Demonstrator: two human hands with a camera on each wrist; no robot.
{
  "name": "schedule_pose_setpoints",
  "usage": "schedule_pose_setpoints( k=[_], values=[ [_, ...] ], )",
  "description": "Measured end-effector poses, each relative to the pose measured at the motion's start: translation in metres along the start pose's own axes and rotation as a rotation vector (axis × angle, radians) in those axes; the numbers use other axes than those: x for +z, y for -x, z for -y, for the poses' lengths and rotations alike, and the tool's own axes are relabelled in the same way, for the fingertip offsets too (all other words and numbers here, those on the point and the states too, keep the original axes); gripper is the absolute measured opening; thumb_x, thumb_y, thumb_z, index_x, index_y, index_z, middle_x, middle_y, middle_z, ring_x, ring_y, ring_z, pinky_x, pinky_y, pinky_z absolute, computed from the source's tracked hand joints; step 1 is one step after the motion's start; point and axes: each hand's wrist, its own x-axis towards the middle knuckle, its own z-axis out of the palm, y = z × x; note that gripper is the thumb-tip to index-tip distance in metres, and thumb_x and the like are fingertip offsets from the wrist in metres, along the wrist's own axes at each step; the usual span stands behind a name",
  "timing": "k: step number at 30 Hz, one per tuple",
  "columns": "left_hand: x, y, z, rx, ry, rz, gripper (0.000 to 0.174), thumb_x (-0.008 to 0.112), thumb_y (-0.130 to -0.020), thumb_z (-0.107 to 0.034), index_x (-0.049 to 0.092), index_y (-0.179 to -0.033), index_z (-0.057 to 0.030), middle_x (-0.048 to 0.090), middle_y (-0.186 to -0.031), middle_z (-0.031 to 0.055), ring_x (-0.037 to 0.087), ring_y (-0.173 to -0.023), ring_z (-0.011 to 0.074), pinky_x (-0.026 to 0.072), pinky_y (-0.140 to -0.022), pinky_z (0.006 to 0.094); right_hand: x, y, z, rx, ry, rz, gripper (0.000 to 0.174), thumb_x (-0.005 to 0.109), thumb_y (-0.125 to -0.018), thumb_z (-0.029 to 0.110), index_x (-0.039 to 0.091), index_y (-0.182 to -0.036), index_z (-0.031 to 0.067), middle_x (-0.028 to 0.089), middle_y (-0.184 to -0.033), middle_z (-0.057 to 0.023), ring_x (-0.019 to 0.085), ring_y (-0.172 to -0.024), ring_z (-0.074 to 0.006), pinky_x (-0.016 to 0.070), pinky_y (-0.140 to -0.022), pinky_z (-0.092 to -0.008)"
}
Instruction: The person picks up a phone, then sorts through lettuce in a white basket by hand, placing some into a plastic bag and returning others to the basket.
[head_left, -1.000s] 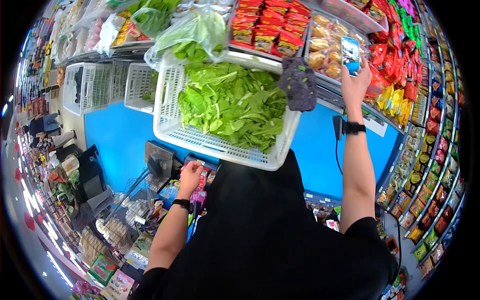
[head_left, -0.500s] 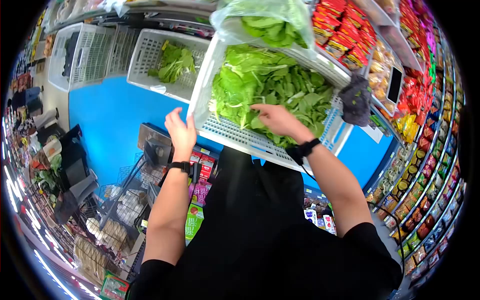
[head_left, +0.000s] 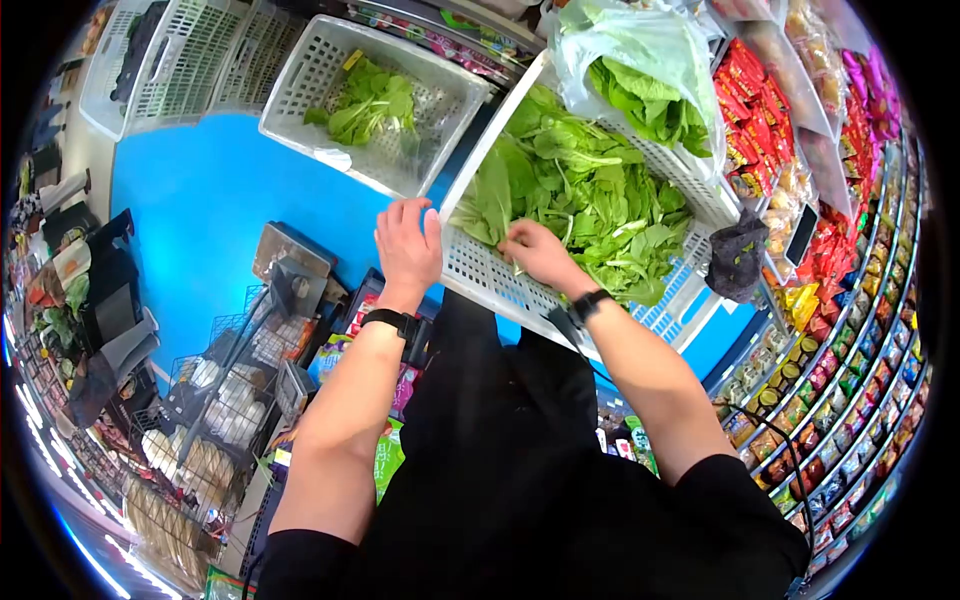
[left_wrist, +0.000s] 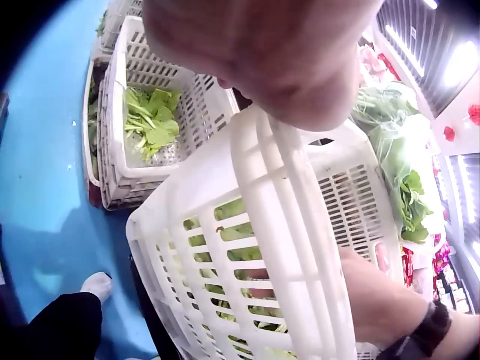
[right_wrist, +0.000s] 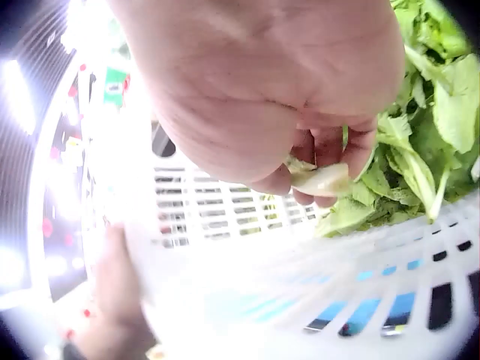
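A white plastic crate, tilted against the person's front, holds a heap of leafy greens. My right hand is inside the crate at the near left side of the heap. Its thumb and fingertips pinch the pale stem end of a leafy green, clearest in the right wrist view. My left hand is at the crate's left rim, fingers extended and thumb toward the edge. In the left wrist view that hand is a blurred shape above the rim, most of its fingers hidden.
Left of this crate, a second white crate holds a few greens on the blue floor. A bag of greens hangs over the far rim. A phone and dark cloth lie right. A wire basket stands lower left.
My right hand let go of the phone at the right and moved into the greens, now pinching a stem. My left hand rose from beside the lap to the crate's rim. The head view turned left.
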Motion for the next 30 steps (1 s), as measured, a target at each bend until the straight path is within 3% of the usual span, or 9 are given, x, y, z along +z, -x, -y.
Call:
schedule_pose_setpoints(
  k=[2, 3, 7, 14, 16, 21, 25, 27, 30],
  values=[
    [0.004, 0.000, 0.004, 0.013, 0.006, 0.022, 0.028, 0.054, -0.106, -0.030, 0.068, -0.116, -0.0082, 0.066, -0.116, 0.0153, 0.058, -0.107, 0.0397, 0.0457, -0.094, 0.0506, -0.028, 0.050, 0.027, 0.188, -0.458, 0.010, 0.026, 0.060, -0.101, 0.005, 0.050, -0.124, 0.0009, 0.075, -0.111, -0.0187, 0.072, -0.091, -0.0185, 0.0534, -0.073, -0.0320],
    [0.004, 0.001, 0.005, 0.022, 0.020, 0.023, 0.028, 0.054, -0.106, -0.030, 0.068, -0.116, -0.0082, 0.066, -0.116, 0.0153, 0.058, -0.107, 0.0397, 0.0457, -0.094, 0.0506, -0.044, 0.072, 0.033, 0.187, -0.513, 0.027, 0.034, 0.056, -0.102, 0.002, 0.042, -0.133, 0.0006, 0.072, -0.118, -0.0214, 0.072, -0.096, -0.0227, 0.0556, -0.079, -0.0327],
    [0.004, -0.003, 0.007, 0.035, 0.035, 0.030, 0.028, 0.052, -0.106, -0.030, 0.068, -0.114, -0.0081, 0.066, -0.114, 0.0153, 0.058, -0.106, 0.0400, 0.0459, -0.094, 0.0514, -0.077, 0.135, 0.056, 0.165, -0.779, -0.045, 0.047, 0.052, -0.100, -0.002, 0.044, -0.146, -0.0009, 0.071, -0.120, -0.0182, 0.072, -0.104, -0.0251, 0.0587, -0.094, -0.0375],
    [0.007, -0.002, 0.009, 0.021, 0.035, 0.076, 0.028, 0.052, -0.106, -0.034, 0.069, -0.111, -0.0129, 0.066, -0.116, 0.0110, 0.059, -0.107, 0.0388, 0.0460, -0.092, 0.0527, -0.083, 0.192, 0.093, 0.035, -1.207, -0.054, 0.041, 0.053, -0.095, -0.001, 0.056, -0.136, -0.0015, 0.071, -0.113, -0.0134, 0.069, -0.099, -0.0244, 0.0559, -0.094, -0.0375],
    [0.006, -0.004, 0.007, 0.013, 0.020, 0.076, 0.028, 0.051, -0.106, -0.034, 0.069, -0.110, -0.0132, 0.066, -0.115, 0.0104, 0.059, -0.105, 0.0386, 0.0462, -0.090, 0.0528, -0.084, 0.195, 0.096, -0.067, -1.244, 0.135, 0.046, 0.057, -0.091, 0.003, 0.056, -0.137, -0.0007, 0.069, -0.109, -0.0118, 0.067, -0.097, -0.0259, 0.0547, -0.094, -0.0384],
    [0.004, -0.004, 0.005, 0.034, 0.013, 0.059, 0.029, 0.049, -0.108, -0.032, 0.069, -0.108, -0.0113, 0.066, -0.112, 0.0121, 0.058, -0.101, 0.0404, 0.0460, -0.088, 0.0531, -0.078, 0.204, 0.131, 0.006, -1.071, 0.093, 0.038, 0.055, -0.082, 0.004, 0.065, -0.119, 0.0009, 0.065, -0.121, -0.0158, 0.060, -0.116, -0.0293, 0.0465, -0.107, -0.0420],
    [0.003, -0.003, 0.002, 0.030, 0.006, 0.057, 0.030, 0.048, -0.108, -0.031, 0.069, -0.107, -0.0096, 0.066, -0.111, 0.0139, 0.058, -0.100, 0.0413, 0.0457, -0.087, 0.0527, -0.075, 0.199, 0.132, -0.060, -1.006, 0.101, 0.018, 0.062, -0.087, 0.019, 0.066, -0.097, 0.0046, 0.063, -0.121, -0.0183, 0.058, -0.113, -0.0310, 0.0460, -0.101, -0.0448],
    [0.002, -0.003, 0.002, 0.028, 0.006, 0.049, 0.030, 0.048, -0.108, -0.031, 0.069, -0.107, -0.0096, 0.066, -0.111, 0.0140, 0.058, -0.099, 0.0414, 0.0457, -0.087, 0.0527, -0.075, 0.199, 0.125, -0.035, -1.106, 0.142, 0.033, 0.061, -0.096, 0.035, 0.062, -0.078, 0.0073, 0.064, -0.124, -0.0214, 0.058, -0.116, -0.0327, 0.0459, -0.101, -0.0464],
    [0.005, -0.002, 0.005, 0.015, 0.006, 0.035, 0.028, 0.049, -0.107, -0.032, 0.070, -0.106, -0.0119, 0.067, -0.111, 0.0119, 0.058, -0.100, 0.0405, 0.0460, -0.087, 0.0533, -0.078, 0.199, 0.125, -0.046, -1.102, 0.263, 0.047, 0.057, -0.101, 0.046, 0.059, -0.072, 0.0082, 0.065, -0.126, -0.0235, 0.058, -0.117, -0.0346, 0.0459, -0.101, -0.0463]
  ],
)
